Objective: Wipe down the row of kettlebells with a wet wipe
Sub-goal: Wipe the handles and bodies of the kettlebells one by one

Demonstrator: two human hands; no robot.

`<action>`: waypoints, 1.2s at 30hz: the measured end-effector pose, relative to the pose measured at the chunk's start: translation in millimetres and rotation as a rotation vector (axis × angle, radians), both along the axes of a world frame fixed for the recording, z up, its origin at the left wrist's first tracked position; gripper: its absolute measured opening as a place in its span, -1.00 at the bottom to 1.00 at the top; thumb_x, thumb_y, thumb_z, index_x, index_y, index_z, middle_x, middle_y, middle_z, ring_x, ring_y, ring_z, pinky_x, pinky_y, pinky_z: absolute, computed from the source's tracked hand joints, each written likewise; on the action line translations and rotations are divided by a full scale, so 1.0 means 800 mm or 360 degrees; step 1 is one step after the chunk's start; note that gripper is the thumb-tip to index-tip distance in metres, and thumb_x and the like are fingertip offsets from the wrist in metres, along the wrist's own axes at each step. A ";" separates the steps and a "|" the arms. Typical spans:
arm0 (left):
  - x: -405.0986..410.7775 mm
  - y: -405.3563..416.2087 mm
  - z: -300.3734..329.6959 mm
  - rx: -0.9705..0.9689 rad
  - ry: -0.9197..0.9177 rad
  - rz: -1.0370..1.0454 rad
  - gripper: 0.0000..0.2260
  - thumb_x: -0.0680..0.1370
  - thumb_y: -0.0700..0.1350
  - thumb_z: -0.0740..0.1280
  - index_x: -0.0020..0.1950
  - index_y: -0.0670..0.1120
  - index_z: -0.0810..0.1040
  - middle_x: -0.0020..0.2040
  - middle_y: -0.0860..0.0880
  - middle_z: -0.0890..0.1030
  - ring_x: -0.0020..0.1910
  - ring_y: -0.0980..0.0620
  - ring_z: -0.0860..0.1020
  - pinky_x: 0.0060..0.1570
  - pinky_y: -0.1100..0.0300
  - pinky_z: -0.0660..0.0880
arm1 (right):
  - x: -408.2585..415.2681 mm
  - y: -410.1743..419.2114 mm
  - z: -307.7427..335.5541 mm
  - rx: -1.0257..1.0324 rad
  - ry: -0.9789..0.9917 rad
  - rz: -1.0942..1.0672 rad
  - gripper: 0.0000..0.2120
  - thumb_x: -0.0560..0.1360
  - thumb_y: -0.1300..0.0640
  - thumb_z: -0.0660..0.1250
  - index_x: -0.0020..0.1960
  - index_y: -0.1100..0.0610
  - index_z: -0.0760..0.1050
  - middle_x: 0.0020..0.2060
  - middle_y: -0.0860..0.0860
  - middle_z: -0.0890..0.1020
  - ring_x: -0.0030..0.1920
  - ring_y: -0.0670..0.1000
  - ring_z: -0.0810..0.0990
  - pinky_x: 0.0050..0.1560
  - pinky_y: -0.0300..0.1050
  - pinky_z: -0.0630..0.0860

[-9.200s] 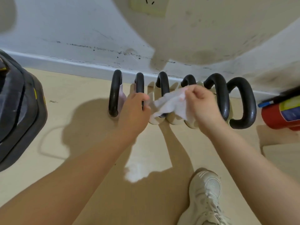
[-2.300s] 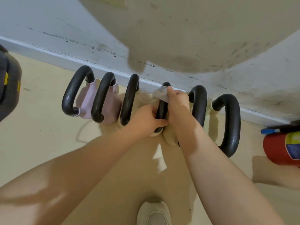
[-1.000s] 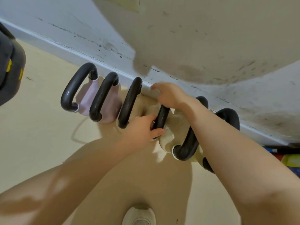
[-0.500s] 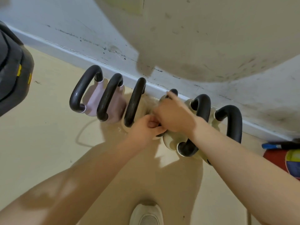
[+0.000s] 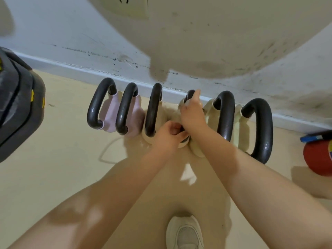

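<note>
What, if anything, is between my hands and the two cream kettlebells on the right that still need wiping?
Nothing visible blocks them. Your right hand and left hand are on the fourth kettlebell's handle; the fifth kettlebell stands directly beside it, and the sixth kettlebell comes next. The red fire extinguisher lies beyond the row.

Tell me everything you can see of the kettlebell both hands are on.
The fourth kettlebell from the left has a cream body and a black, glossy looped handle, mostly hidden by the hands. It stands on the beige floor against the baseboard, between two other cream ones. The left hand grips the handle's near end; the right hand lies over the handle, a bit of wet wipe showing under its fingers.
</note>
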State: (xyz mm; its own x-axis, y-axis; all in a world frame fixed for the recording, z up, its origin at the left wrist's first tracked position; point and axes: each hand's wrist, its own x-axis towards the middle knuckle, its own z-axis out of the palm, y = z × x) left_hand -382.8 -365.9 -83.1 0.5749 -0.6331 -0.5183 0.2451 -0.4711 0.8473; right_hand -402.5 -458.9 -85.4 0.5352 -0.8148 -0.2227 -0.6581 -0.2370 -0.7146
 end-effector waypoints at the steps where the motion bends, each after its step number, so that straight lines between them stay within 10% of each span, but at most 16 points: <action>1: 0.001 0.000 0.001 0.0000 0.0014 -0.0033 -0.88 0.49 -0.25 0.32 0.00 -0.17 0.45 -0.16 -0.04 0.59 -0.21 0.07 0.55 -0.35 0.46 0.41 | -0.001 0.009 -0.003 0.0028 -0.0013 -0.0072 -0.44 0.55 0.29 0.12 0.49 0.19 -0.02 0.29 0.21 0.42 0.19 0.22 0.47 0.12 0.00 0.40; 5: 0.001 0.002 -0.001 0.0108 -0.0078 -0.0321 -0.88 0.45 -0.23 0.34 -0.09 -0.10 0.42 -0.21 0.00 0.55 -0.11 0.00 0.54 -0.04 0.18 0.46 | -0.011 0.011 -0.007 0.0433 0.0029 -0.0327 -0.49 0.55 0.19 0.16 0.46 0.15 0.09 -0.17 0.11 0.56 -0.24 0.06 0.56 -0.16 -0.02 0.54; 9: 0.008 0.010 0.003 0.0071 0.0013 -0.0368 -0.80 0.47 -0.26 0.27 -0.20 0.06 0.46 -0.14 -0.01 0.59 -0.11 0.04 0.54 -0.09 0.25 0.44 | 0.002 0.002 -0.001 0.0698 -0.0161 -0.0593 -0.63 0.41 0.15 0.31 0.18 0.25 0.40 0.01 0.19 0.60 -0.04 0.16 0.62 0.03 0.14 0.59; 17: 0.019 0.037 0.010 0.0206 0.0133 -0.0575 -0.60 0.52 -0.19 0.17 0.36 -0.02 0.32 0.17 0.09 0.49 0.18 0.06 0.47 0.25 0.17 0.37 | -0.017 0.017 -0.008 0.0383 -0.0036 -0.0553 -0.73 0.49 0.19 0.22 0.18 0.10 0.29 -0.21 0.03 0.53 -0.15 0.05 0.57 -0.01 0.05 0.57; 31: 0.063 0.046 0.032 0.0095 -0.0057 -0.0514 -0.82 0.55 -0.26 0.17 -0.08 -0.04 0.52 -0.20 0.01 0.60 -0.28 0.14 0.54 -0.21 0.35 0.48 | -0.020 0.098 -0.050 0.0028 -0.0196 -0.0976 -0.50 0.40 0.28 0.27 0.32 0.07 0.35 -0.11 -0.05 0.51 0.15 -0.05 0.36 0.47 0.03 0.10; 36: 0.063 0.047 0.030 0.0119 0.0019 -0.0466 -0.79 0.54 -0.23 0.18 0.14 -0.05 0.47 -0.20 0.00 0.62 -0.41 0.12 0.47 -0.40 0.32 0.44 | -0.001 0.086 -0.038 0.0199 -0.0608 -0.1104 -0.50 0.39 0.24 0.32 0.29 0.01 0.33 -0.03 0.06 0.54 0.05 0.09 0.52 0.17 0.01 0.47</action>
State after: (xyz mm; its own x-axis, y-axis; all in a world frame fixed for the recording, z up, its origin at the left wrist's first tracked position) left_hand -332.7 -328.1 -58.9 0.3672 -0.7307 -0.5755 0.0997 -0.5842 0.8055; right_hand -403.6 -389.9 -116.1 -0.0268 -0.9708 -0.2382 -0.3305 0.2335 -0.9145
